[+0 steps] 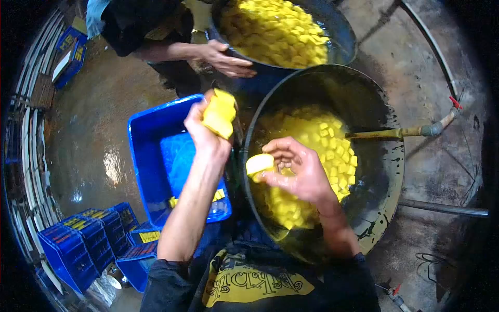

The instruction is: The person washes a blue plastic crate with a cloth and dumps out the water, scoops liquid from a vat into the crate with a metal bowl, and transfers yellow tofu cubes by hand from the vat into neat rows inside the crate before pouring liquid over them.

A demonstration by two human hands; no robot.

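Left hand clutching yellow blocks, count unclear, right hand holding one block, vat beneath

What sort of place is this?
Probably a food workshop, perhaps one making tofu, though I can't be sure. Large round vats hold many yellow blocks in liquid, blue crates stand on a wet-looking floor, and a pipe reaches into one vat.

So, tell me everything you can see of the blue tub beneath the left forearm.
The blue tub is open-topped, rectangular and plastic-looking, with a raised rim and shiny bottom. It sits upright beside the round vat. A few yellow pieces lie in its near end. The left forearm crosses above, hiding part.
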